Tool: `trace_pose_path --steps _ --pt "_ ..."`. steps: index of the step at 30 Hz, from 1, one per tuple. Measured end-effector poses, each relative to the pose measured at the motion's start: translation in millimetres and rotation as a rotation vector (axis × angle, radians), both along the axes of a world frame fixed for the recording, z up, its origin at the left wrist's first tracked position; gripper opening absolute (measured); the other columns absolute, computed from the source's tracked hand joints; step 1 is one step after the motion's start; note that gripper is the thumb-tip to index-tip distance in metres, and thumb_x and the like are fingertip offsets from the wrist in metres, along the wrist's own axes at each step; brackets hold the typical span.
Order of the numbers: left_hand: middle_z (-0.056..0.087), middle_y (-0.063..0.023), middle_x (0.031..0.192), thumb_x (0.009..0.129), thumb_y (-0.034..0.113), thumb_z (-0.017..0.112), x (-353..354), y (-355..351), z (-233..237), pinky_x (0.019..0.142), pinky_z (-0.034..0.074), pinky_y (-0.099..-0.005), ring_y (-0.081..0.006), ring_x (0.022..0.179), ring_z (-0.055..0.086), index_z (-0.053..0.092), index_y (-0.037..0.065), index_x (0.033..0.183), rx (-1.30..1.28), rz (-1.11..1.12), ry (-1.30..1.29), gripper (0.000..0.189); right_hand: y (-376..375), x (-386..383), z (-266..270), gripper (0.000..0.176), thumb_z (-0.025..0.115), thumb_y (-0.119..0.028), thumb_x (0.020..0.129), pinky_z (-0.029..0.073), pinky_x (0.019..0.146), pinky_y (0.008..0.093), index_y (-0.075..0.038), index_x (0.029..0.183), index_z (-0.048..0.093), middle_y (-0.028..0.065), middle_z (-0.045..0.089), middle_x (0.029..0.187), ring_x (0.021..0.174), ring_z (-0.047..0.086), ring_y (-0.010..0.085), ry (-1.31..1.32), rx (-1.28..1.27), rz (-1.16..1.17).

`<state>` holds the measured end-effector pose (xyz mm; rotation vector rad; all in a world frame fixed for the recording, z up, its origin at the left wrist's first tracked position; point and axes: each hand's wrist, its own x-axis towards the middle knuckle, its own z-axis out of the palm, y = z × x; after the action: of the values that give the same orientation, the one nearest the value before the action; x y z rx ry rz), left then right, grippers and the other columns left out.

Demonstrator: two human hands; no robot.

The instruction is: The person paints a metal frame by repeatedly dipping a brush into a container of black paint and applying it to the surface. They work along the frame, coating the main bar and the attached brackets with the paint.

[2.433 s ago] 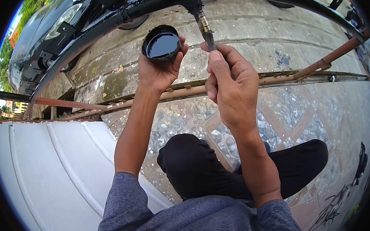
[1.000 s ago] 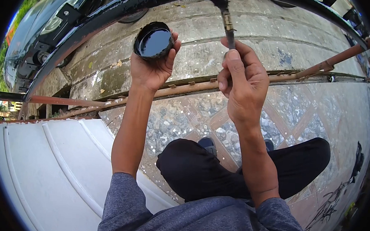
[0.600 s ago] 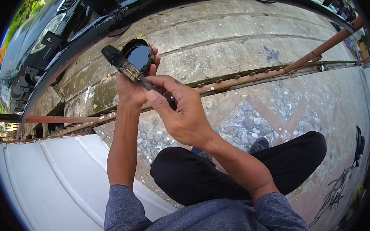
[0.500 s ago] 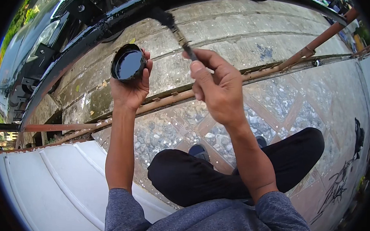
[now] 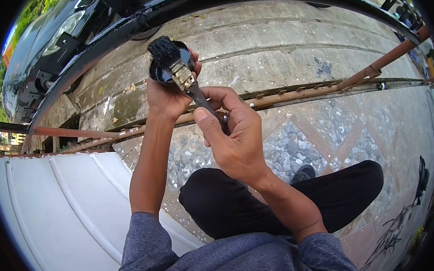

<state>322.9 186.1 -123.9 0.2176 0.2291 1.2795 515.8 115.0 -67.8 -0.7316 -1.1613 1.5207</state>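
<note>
My left hand [image 5: 166, 101] holds up a small round tin of black paint [image 5: 162, 71] near the top centre. My right hand [image 5: 229, 133] grips the dark handle of a paintbrush [image 5: 181, 74]. The brush's black bristles lie over the tin's left rim and its metal ferrule crosses the tin's opening. Just above the tin curves a glossy black-painted metal bar [image 5: 134, 21]. My black-trousered legs [image 5: 272, 197] are folded below my hands.
A rusty brown rail [image 5: 297, 93] runs across the concrete and pebble-tiled ground. A dark car [image 5: 45, 33] stands beyond the black bar at the upper left. A white ribbed panel [image 5: 51, 200] fills the lower left. Black marks stain the tiles at right.
My right hand has brought the brush down from the black bar and back over the paint tin. The tin has shifted slightly up and right.
</note>
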Motion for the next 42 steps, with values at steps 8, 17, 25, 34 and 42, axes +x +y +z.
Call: trace_pose_path --steps 8,17,25,34,42 --pt "0.065 -0.0226 0.113 0.099 0.049 0.037 -17 -38 -1 0.076 0.066 -0.0427 -0.0439 0.101 0.067 0.054 0.001 0.128 -0.162 0.187 0.079 0.059 43 27 49 0.019 0.065 -0.007 0.080 0.049 0.060 0.0355 0.004 0.095 0.069 0.0150 0.065 0.081 0.065 0.062 0.0286 -0.820 0.589 -0.112" --pt "0.066 -0.0173 0.112 0.098 0.055 0.032 -6 -57 -8 0.069 0.067 -0.0363 -0.0401 0.094 0.070 0.053 0.001 0.128 -0.108 0.222 0.194 0.066 55 -24 102 0.023 0.066 -0.012 0.081 0.046 0.087 0.0449 0.003 0.097 0.071 0.0180 0.066 0.093 0.093 0.061 0.0372 -1.613 0.849 0.171" --pt "0.066 -0.0170 0.111 0.098 0.056 0.034 -4 -59 -6 0.068 0.067 -0.0370 -0.0388 0.092 0.070 0.054 0.003 0.126 -0.090 0.194 0.215 0.063 56 -18 83 0.021 0.061 -0.007 0.070 0.050 0.077 0.0484 0.007 0.082 0.071 0.0262 0.065 0.077 0.078 0.064 0.0419 -1.416 0.970 0.112" --pt "0.066 -0.0180 0.111 0.098 0.056 0.034 -3 -59 -4 0.069 0.067 -0.0373 -0.0387 0.092 0.070 0.054 0.003 0.128 -0.121 0.206 0.196 0.064 61 3 76 0.020 0.064 -0.007 0.081 0.049 0.072 0.0386 0.005 0.095 0.069 0.0171 0.065 0.081 0.075 0.063 0.0287 -1.281 0.720 0.209" --pt "0.067 -0.0208 0.110 0.098 0.054 0.034 -31 -49 8 0.074 0.066 -0.0377 -0.0366 0.094 0.070 0.055 0.000 0.126 -0.114 0.252 0.050 0.065 41 -13 39 0.019 0.064 -0.005 0.086 0.044 0.059 0.0353 -0.001 0.104 0.065 0.0128 0.061 0.076 0.062 0.057 0.0260 -0.947 0.506 0.062"
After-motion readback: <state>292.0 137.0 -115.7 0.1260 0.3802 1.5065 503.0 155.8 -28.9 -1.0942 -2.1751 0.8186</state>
